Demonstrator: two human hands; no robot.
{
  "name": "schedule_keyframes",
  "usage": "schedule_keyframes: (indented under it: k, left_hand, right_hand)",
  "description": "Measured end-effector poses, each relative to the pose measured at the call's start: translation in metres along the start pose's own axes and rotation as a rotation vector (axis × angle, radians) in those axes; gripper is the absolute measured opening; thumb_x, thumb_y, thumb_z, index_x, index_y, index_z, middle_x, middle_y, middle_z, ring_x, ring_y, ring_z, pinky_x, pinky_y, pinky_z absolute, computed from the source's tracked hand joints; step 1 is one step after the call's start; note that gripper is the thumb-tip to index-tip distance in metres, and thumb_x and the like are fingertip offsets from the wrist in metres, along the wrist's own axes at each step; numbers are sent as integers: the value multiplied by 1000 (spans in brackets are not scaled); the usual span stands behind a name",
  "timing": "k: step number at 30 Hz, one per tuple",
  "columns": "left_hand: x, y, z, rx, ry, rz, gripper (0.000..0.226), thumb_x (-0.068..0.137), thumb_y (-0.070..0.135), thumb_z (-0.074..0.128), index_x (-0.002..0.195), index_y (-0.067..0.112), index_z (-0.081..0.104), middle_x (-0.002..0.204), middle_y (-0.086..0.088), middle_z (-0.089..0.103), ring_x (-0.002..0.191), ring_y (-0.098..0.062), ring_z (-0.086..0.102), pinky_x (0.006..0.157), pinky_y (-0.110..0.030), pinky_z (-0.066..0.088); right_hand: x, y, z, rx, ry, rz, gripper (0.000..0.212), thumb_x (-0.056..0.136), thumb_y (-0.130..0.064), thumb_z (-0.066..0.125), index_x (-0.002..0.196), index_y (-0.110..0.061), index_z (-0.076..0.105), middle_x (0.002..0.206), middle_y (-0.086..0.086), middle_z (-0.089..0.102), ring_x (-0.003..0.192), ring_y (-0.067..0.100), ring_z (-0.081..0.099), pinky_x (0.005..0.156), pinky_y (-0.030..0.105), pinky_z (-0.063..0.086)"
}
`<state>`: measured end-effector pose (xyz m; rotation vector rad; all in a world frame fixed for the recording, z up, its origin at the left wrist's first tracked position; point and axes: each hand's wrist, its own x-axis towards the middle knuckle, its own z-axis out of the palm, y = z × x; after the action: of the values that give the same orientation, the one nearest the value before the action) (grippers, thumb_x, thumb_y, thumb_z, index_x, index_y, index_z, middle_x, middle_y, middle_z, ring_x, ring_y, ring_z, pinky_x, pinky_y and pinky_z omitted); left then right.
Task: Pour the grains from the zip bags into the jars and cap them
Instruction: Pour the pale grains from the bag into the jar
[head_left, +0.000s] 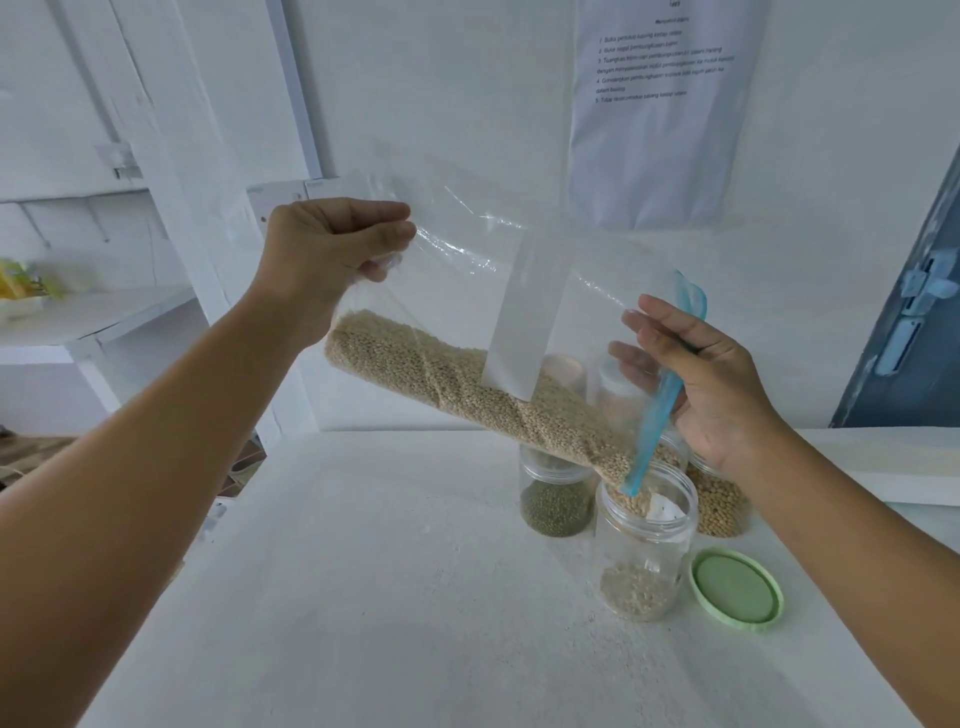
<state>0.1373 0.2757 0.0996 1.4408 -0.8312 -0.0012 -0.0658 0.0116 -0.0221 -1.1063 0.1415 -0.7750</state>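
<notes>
White table (395, 597) against a white wall, w/ a printed sheet (660, 104) taped up behind. Left hand (332, 244) pinches the bag (467, 291) by its bottom corner, fingers curled tight on the plastic, lifting that end high. Right hand (711, 374) holds the blue zip edge (660, 395) near the mouth, thumb and fingers closed on it, steering it down. Bag's tilted, grains (467, 384) lying along the low side and running out into the open jar (644, 551) in front. Jar's maybe a quarter full so far, lots left in the bag.

So imo mid-pour, step not near done. Green lid (736, 590) lies on the table just beside the jar, on its right, ready for capping. Behind are a green-bean jar (556, 499) and a soybean jar (724, 501).

Next move prob needs more tilt from the left hand, while the right keeps the mouth over the rim, or grains spill on the table.
</notes>
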Motion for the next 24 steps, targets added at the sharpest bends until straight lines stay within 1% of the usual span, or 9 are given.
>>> schedule_keyframes:
  k: [2, 6, 9, 11, 12, 19, 22, 24]
  left_hand:
    - [0, 0, -1, 3, -2, 4, 25, 72, 16, 89, 96, 12, 83, 76, -6, 75, 63, -16, 64, 83, -39, 53]
    - [0, -1, 0, 6, -6, 11, 22, 71, 18, 90, 92, 17, 84, 73, -2, 75, 64, -15, 65, 83, -39, 54]
    - [0, 0, -1, 0, -10, 16, 18, 72, 17, 90, 90, 18, 85, 75, -2, 77, 63, -14, 65, 94, -48, 55]
    - [1, 1, -1, 4, -14, 24, 18, 74, 15, 90, 91, 18, 85, 79, -3, 78, 62, -14, 65, 102, -57, 53]
    - [2, 1, -1, 7, -15, 27, 18, 74, 16, 90, 91, 18, 85, 79, -3, 78, 62, -14, 65, 104, -58, 51]
    - [5, 7, 0, -2, -19, 37, 17, 74, 16, 90, 91, 19, 85, 82, -2, 79, 64, -14, 67, 105, -56, 52]
    - [6, 6, 0, 2, -16, 35, 18, 73, 17, 91, 90, 19, 85, 81, -1, 79, 66, -15, 67, 103, -53, 52]
    - [5, 5, -1, 4, -15, 28, 16, 74, 16, 90, 88, 20, 85, 79, -1, 78, 64, -14, 67, 104, -54, 52]
  right_hand:
    - [-1, -1, 0, 4, 1, 0, 31, 83, -7, 72, 110, -18, 79, 120, 9, 76, 97, 28, 77, 85, 34, 63]
    - [-5, -3, 1, -1, 6, 2, 28, 91, -2, 68, 107, -20, 80, 119, 8, 77, 95, 27, 78, 83, 33, 63]
    - [-6, -5, 2, -14, 6, -4, 28, 93, 0, 66, 109, -19, 80, 118, 7, 77, 96, 27, 78, 81, 32, 63]
    - [-6, -7, 3, -16, 11, -10, 28, 94, 0, 66, 108, -20, 80, 117, 7, 77, 96, 28, 77, 80, 31, 62]
    - [-6, -8, 3, -15, 14, -13, 28, 94, 0, 66, 108, -19, 80, 117, 7, 77, 97, 29, 77, 79, 31, 62]
    - [-7, -12, 5, -14, 8, -19, 28, 94, 0, 66, 112, -19, 78, 118, 6, 77, 98, 28, 77, 82, 31, 62]
    - [-7, -10, 6, -12, 13, -13, 28, 94, 0, 66, 112, -19, 78, 118, 6, 77, 97, 28, 77, 85, 33, 63]
    - [-8, -9, 7, -18, 12, -12, 28, 95, 0, 66, 112, -19, 78, 118, 5, 77, 97, 28, 77, 85, 33, 63]
